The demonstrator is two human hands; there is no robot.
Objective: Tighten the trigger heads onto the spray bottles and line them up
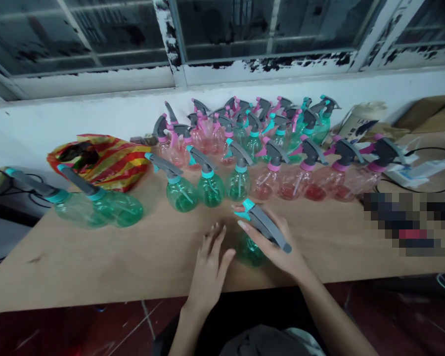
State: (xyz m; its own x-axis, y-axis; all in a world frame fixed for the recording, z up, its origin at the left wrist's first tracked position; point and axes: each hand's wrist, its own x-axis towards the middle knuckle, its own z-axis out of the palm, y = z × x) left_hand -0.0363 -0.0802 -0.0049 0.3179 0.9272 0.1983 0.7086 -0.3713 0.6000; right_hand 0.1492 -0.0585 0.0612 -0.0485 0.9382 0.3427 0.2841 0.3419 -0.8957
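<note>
A green spray bottle (252, 251) with a grey and turquoise trigger head stands near the table's front edge. My right hand (278, 244) is wrapped round its neck just under the head, with the thumb beside the turquoise trigger. Left of that bottle, my left hand (210, 264) is over the tabletop, fingers extended and apart, holding nothing. Just beyond my hands, a row holds green spray bottles (211, 190) on the left and pink spray bottles (291, 185) on the right. Part of the gripped bottle is hidden behind my right hand.
Two green bottles (120, 207) lean or lie at the left. Behind them sits a red and yellow striped plastic bag (129, 165). More pink and green bottles (217, 138) crowd along the wall. Cables, a white pack (417, 170) and a cardboard piece (426, 116) occupy the right side.
</note>
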